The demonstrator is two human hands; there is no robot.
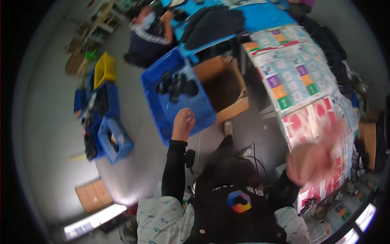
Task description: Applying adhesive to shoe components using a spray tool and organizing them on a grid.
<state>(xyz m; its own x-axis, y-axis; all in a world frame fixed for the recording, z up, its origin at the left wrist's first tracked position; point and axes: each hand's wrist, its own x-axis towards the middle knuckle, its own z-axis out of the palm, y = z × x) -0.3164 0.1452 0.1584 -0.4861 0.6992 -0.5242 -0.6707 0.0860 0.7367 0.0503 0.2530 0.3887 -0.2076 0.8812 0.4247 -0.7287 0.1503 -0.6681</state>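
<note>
My left hand (pixel 184 124) is over the near side of a large blue plastic bin (pixel 166 132). Its fingers are curled in, and I see nothing between them. Farther back in the bin lies a loose heap of black items (pixel 177 86), too blurred to name. To the right, my right hand (pixel 309 163) hovers above or touches the long table covered with printed sheets (pixel 298 75). Motion smears its fingers, so their grip and anything in them are hidden.
An open cardboard box (pixel 240 105) adjoins the bin's right side. A person in a face mask (pixel 148 38) sits by a blue-covered table (pixel 264 18) with black pieces on it. Blue crates (pixel 115 140) and a yellow basket (pixel 105 69) stand left. Cables (pixel 256 158) trail near my feet.
</note>
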